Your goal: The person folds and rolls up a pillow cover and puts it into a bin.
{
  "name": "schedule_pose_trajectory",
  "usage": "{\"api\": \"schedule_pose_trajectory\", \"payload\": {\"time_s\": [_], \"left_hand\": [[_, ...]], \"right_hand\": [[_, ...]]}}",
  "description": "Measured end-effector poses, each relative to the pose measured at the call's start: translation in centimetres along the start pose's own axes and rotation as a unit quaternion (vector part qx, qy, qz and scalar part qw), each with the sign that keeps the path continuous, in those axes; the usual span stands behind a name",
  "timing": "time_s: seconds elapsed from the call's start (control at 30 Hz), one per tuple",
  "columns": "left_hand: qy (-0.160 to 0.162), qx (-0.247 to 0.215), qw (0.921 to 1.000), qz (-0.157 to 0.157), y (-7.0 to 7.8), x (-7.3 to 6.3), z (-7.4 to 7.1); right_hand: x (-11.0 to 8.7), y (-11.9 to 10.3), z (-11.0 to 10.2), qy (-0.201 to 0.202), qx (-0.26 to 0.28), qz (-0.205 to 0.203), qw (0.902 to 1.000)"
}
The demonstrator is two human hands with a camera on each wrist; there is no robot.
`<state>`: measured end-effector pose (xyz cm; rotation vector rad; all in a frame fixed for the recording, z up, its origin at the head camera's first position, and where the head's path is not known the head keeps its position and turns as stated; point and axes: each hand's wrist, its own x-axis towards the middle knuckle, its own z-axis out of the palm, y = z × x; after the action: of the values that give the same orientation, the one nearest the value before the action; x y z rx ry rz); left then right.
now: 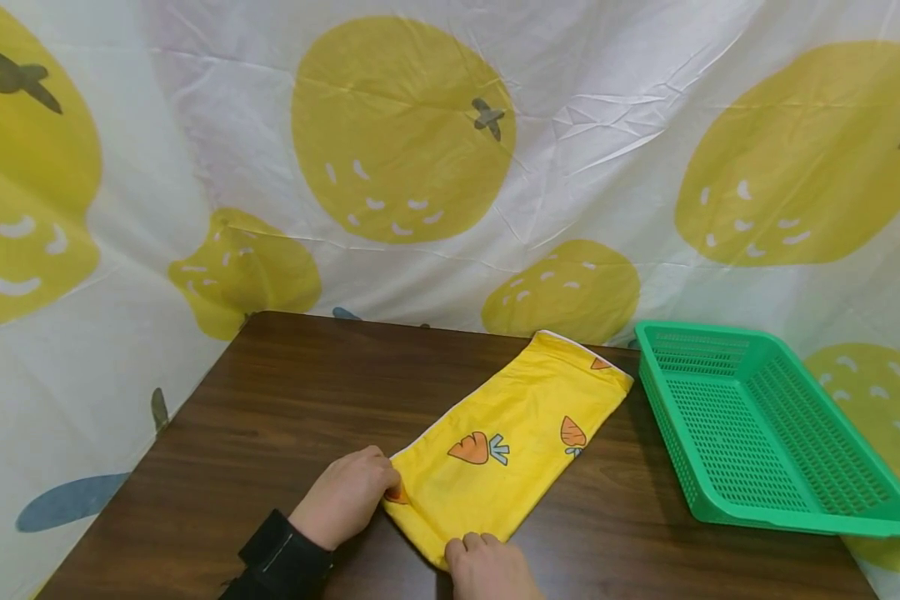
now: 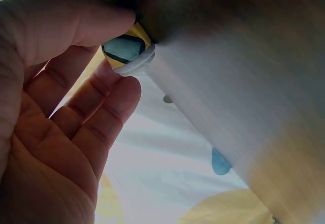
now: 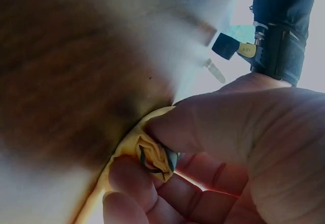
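Note:
A yellow carrot-print cloth with a white edge lies folded into a long strip, slanting across the brown table. My left hand pinches its near left corner between thumb and fingers. In the left wrist view a bunched bit of the cloth shows at the thumb tip. The near right corner is gripped by my right hand, at the bottom of the head view. A crumpled fold of cloth sits between thumb and fingers in the right wrist view. The cloth's far end lies flat, untouched.
A green plastic basket stands on the right of the table, close beside the cloth's far end. Dark wooden tabletop extends to the left. Behind and around the table hangs a white sheet printed with yellow fruit.

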<state>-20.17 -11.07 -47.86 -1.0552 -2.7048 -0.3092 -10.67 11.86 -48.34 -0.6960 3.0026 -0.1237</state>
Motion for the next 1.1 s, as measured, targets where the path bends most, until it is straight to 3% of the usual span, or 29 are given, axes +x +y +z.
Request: {"api": "schedule_pose_trajectory", "payload": {"time_s": [0.1,0.3,0.6,0.9,1.1], "left_hand": [[0.001,0.000,1.0000,-0.001,0.0,0.0,0.0],[-0.007,-0.003,0.9999,-0.009,0.0,0.0,-0.1],[-0.014,-0.008,0.9998,-0.010,0.0,-0.1,-0.4],[-0.008,-0.005,0.9999,-0.008,-0.2,-0.3,-0.4],[-0.017,0.008,0.9998,-0.003,-0.3,-0.7,-0.7]], "right_hand": [[0.3,0.6,1.2,0.007,0.010,-0.006,0.9999],[1.6,2.3,3.9,-0.044,0.063,-0.002,0.9970],[0.8,2.3,-0.4,-0.064,0.159,0.051,0.9839],[0.8,4.5,1.4,-0.059,0.226,0.033,0.9718],[0.5,4.2,0.0,-0.077,0.208,0.025,0.9748]]}}
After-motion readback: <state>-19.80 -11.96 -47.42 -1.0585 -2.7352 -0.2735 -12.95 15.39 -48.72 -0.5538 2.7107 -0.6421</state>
